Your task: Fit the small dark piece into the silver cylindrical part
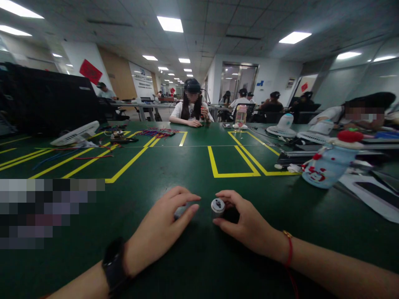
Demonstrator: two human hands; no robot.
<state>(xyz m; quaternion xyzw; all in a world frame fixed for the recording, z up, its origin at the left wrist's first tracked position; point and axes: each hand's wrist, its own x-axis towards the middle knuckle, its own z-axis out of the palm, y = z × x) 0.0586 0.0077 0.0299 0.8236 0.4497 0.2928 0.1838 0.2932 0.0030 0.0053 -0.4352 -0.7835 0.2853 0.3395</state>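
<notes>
Small metal cylinder [217, 207]: located on the near part of the green table [162, 166], between the two hands, beside the right hand. It stands approximately upright; its pale, round end faces up and carries a dark fitting at the centre. Whether it is hollow or contains anything cannot be determined. Right hand [247, 224]: thumb and fingers curve around the cylinder from the right, the thumb tip at its near side and the forefinger behind its upper edge; whether they press on it cannot be determined. Left hand [165, 218]: thumb and forefinger extend toward the cylinder, tips slightly separated; a grey object [181, 211] shows partly between them, and whether it is gripped cannot be determined. Light-blue container [328, 166]: stands at the right, well apart from the hands, with printed figures on its wall and a red top [349, 136] covering its mouth; its contents are hidden. Pinkish transparent bottle [241, 117]: stands upright at the far side of the table, to the right of a seated person [190, 109]; its contents are too small to identify.
</notes>
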